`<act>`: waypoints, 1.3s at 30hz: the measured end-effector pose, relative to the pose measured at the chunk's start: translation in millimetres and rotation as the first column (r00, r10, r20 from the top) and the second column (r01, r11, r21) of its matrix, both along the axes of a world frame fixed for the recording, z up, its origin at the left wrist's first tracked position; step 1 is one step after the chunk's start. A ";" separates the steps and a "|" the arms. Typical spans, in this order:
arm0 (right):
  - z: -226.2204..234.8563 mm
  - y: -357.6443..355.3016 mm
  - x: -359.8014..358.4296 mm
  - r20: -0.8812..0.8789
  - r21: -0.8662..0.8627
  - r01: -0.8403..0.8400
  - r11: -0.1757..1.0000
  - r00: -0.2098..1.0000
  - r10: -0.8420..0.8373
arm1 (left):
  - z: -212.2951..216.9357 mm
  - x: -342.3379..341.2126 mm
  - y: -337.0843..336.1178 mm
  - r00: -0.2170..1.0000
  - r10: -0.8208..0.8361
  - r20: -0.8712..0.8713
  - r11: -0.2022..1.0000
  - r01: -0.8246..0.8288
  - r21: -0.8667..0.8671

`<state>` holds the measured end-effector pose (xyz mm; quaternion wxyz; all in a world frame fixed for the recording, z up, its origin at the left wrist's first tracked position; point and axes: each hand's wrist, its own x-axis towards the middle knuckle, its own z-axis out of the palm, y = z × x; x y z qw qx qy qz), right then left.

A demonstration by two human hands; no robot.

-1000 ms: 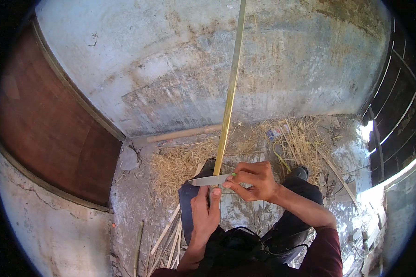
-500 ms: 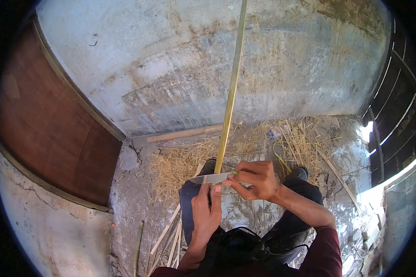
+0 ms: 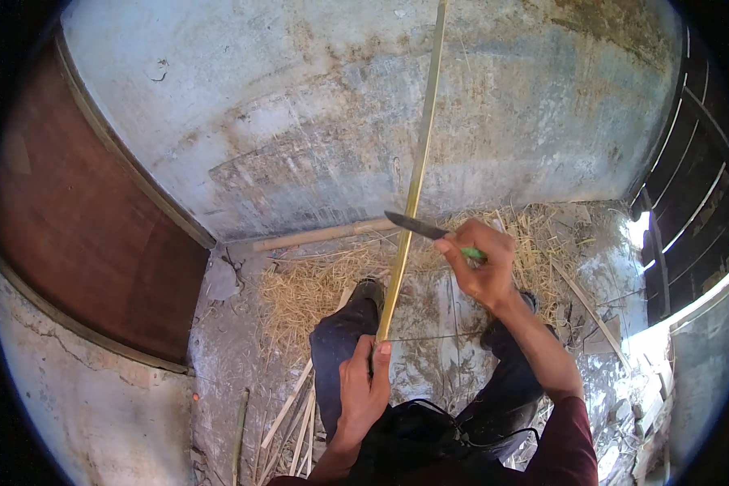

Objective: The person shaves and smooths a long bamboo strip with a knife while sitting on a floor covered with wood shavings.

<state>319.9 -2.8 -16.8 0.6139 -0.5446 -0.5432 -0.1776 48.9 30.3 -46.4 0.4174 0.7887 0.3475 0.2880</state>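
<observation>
The stained wall (image 3: 300,121) fills most of the view beyond the person, and the floor below it carries a loose spread of pale, straw-like shavings (image 3: 300,296). The long yellowish strip (image 3: 417,174) is the thing being worked: it runs from the left hand, past the inner side of the left trouser leg (image 3: 332,356), up across the view and out at the top edge, so its far end cannot be seen.

The left hand (image 3: 363,389) is nearly closed, pinching the strip's near end between thumb and fingers. A firm hold here matters, since so long a piece would probably twist or whip under the blade. The right hand (image 3: 482,263) is curled tightly round the knife, its thumb forward near the root of the blade.

The knife (image 3: 417,225) lies across the strip well above the left hand; whether its edge actually touches the surface is hard to tell. For a clean stroke, a shallow, steady blade angle with light, even pressure should serve best, easing off well short of the left fingers. The green handle (image 3: 472,253), partly covered by the fingers, seems best kept dry and snug in the palm.
</observation>
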 end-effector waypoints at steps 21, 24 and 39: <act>-30.5 -14.6 -59.2 0.224 -0.150 -0.297 0.943 0.919 0.324 | -17.1 5.5 11.2 0.976 -0.051 0.213 0.975 0.095 -0.203; -33.0 -14.1 -58.8 0.237 -0.150 -0.292 0.945 0.917 0.321 | -6.2 6.5 12.8 0.985 -0.066 0.161 0.977 0.097 -0.190; -22.3 -12.0 -67.6 0.265 -0.134 -0.193 0.972 0.938 0.223 | -4.4 12.4 17.0 0.998 0.059 0.034 0.992 -0.055 -0.112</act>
